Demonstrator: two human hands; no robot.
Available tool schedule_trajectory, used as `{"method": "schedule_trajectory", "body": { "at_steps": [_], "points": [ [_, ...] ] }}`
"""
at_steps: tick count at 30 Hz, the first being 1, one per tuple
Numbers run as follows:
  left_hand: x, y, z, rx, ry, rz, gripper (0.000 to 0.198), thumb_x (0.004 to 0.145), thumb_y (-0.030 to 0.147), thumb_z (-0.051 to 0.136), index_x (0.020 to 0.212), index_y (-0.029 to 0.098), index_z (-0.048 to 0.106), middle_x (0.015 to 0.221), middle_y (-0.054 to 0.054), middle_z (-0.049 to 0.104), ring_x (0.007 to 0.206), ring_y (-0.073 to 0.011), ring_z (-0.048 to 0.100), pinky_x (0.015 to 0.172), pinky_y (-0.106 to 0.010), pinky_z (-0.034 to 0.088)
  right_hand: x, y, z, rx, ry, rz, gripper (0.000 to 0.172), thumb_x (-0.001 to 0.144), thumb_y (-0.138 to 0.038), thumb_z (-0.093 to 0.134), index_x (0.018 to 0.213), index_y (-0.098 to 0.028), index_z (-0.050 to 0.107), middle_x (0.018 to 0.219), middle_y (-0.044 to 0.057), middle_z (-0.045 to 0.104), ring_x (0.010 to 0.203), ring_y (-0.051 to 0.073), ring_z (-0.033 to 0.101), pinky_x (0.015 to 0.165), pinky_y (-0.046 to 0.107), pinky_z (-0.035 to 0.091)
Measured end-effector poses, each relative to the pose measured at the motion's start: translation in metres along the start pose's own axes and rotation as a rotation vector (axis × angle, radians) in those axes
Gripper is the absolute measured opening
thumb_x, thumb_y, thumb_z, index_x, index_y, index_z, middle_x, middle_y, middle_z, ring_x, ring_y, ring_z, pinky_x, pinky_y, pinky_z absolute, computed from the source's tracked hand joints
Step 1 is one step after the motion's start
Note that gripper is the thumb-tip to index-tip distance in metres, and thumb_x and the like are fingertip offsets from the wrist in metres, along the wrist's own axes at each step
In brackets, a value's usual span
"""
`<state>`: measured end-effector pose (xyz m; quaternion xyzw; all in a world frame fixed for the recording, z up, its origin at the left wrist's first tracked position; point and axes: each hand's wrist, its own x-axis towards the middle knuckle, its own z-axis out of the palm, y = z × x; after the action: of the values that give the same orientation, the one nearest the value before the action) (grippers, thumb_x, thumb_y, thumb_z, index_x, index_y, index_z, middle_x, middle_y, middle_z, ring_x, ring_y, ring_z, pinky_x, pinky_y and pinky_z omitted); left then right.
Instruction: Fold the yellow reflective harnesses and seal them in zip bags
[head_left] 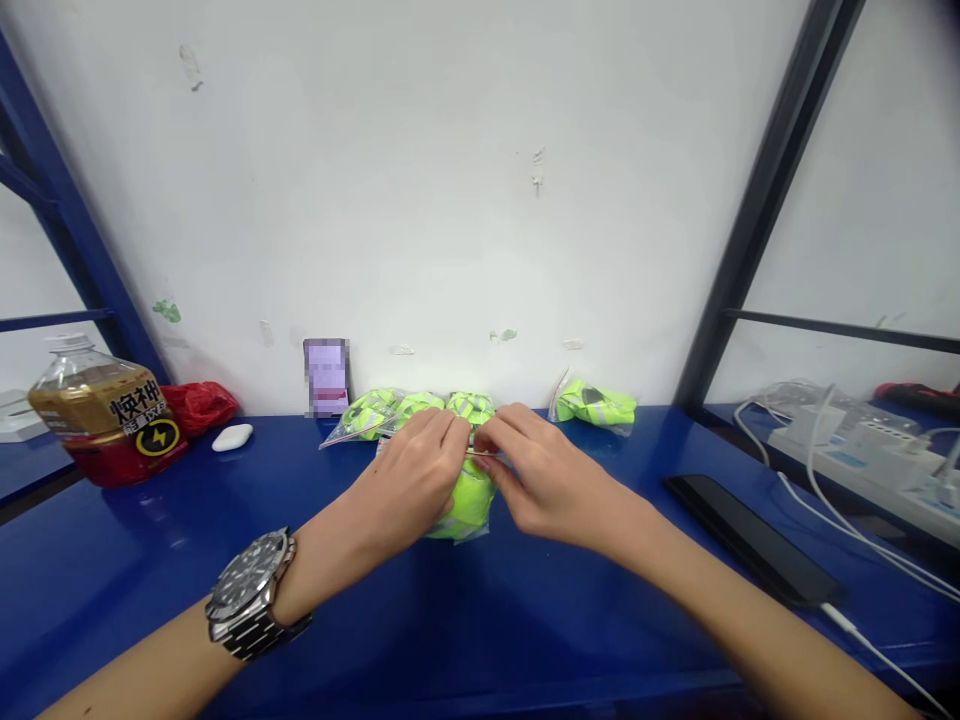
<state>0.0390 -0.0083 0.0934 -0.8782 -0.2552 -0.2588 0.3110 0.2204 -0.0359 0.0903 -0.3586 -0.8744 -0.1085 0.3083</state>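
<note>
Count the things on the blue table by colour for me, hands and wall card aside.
Neon green bagged items: 5 (one held by left hand and right hand, three behind, one right)
Red crumpled plastic bag: 1
White oval case: 1
Amber plastic drink bottle: 1
Black flat phone: 1
Total: 9

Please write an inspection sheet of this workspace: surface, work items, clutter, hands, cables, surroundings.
Surface: blue shelf, glossy.
Work items: clear bag with green fabric held between both hands; more green bags behind by the wall, one bag apart to the right.
Clutter: drink bottle, red bag, white case, phone.
Hands: left hand and right hand pinch the bag's top edge; watch on left wrist.
Cables: white cable into the phone; power strip with cables.
Surroundings: white wall, dark frame post.
</note>
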Motion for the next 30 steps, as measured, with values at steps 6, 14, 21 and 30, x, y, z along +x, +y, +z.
{"method": "schedule_trajectory", "body": {
  "at_steps": [6,14,21,30],
  "points": [
    [-0.002,-0.010,-0.002,-0.230,-0.034,-0.031,0.022,0.076,-0.001,0.036,0.081,0.016,0.049,0.077,-0.005,0.052,0.071,-0.0171,0.048,0.063,-0.029,0.043,-0.002,0.015,0.014,-0.115,0.169,-0.021,0.021,0.078,0.001,0.040,0.072,-0.015,0.053,0.068,0.005,0.050,0.060,0.015,0.042,0.054,0.027,0.032],
    [-0.019,-0.034,0.003,-0.313,-0.059,-0.144,0.019,0.077,0.000,0.038,0.079,0.018,0.045,0.073,-0.002,0.053,0.064,-0.0145,0.050,0.056,-0.025,0.038,0.000,0.024,0.012,0.043,0.321,0.040,0.015,0.078,-0.008,0.054,0.069,-0.015,0.063,0.061,0.002,0.055,0.051,0.011,0.045,0.049,0.023,0.033],
    [-0.020,-0.039,0.016,-0.329,0.048,-0.149,0.016,0.087,0.005,0.038,0.084,0.017,0.049,0.077,-0.003,0.056,0.065,-0.0132,0.052,0.059,-0.024,0.040,-0.004,0.032,0.001,0.172,0.186,0.176,0.013,0.077,-0.008,0.056,0.070,-0.015,0.065,0.060,0.001,0.061,0.053,0.011,0.050,0.051,0.023,0.035],
    [-0.022,-0.046,0.003,-0.408,-0.014,-0.304,0.024,0.093,0.026,0.044,0.070,0.018,0.046,0.058,0.002,0.050,0.049,-0.0107,0.043,0.049,-0.023,0.031,-0.001,0.042,0.015,0.315,0.301,0.374,0.009,0.075,-0.011,0.057,0.069,-0.016,0.062,0.055,-0.001,0.055,0.050,0.011,0.045,0.050,0.024,0.033]
  ]
}}
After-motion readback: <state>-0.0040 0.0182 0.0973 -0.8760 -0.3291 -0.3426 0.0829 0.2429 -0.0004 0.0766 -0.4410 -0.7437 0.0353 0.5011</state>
